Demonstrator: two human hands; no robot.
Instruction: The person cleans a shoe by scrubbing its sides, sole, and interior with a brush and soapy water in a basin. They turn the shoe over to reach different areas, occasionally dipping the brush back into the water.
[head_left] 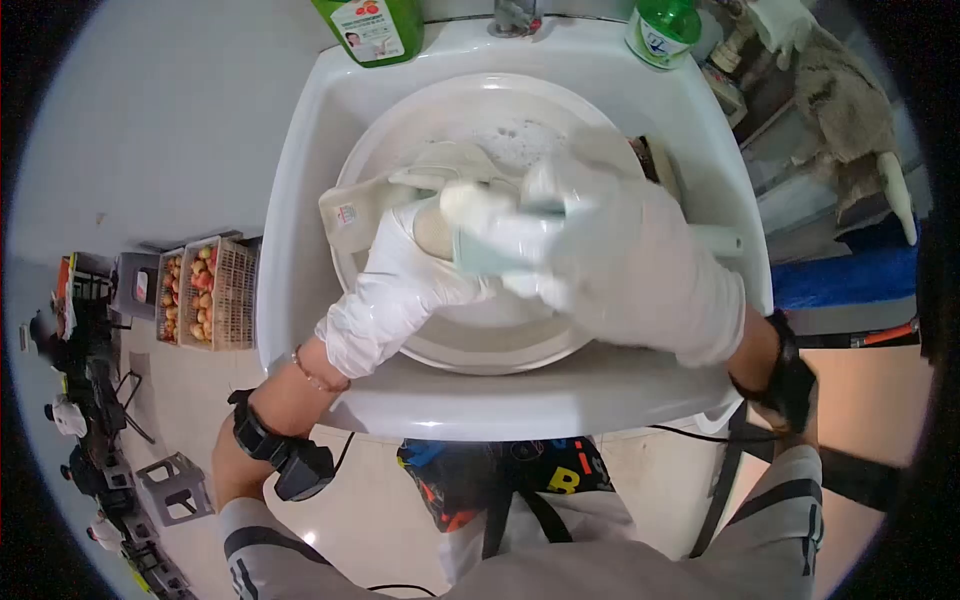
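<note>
My left hand point(410, 270), in a white glove, is wrapped round a pale cup-like item point(433, 232) above a round white basin point(480, 355). Against that item's right side is my right hand point(610, 250), also gloved and smeared by motion, its fingers closed on something pale green that I cannot make out clearly. A cream container point(345, 215) with a small red label leans at the basin's left rim. More pale dishes point(445, 162) lie in the basin behind my hands, beside water with some foam.
The basin sits in a white sink point(480, 405). Green bottles stand at its back left point(372, 30) and back right point(662, 32), with a tap point(515, 18) between them. A crate of fruit point(232, 295) is at the left; cloths point(840, 100) hang at the right.
</note>
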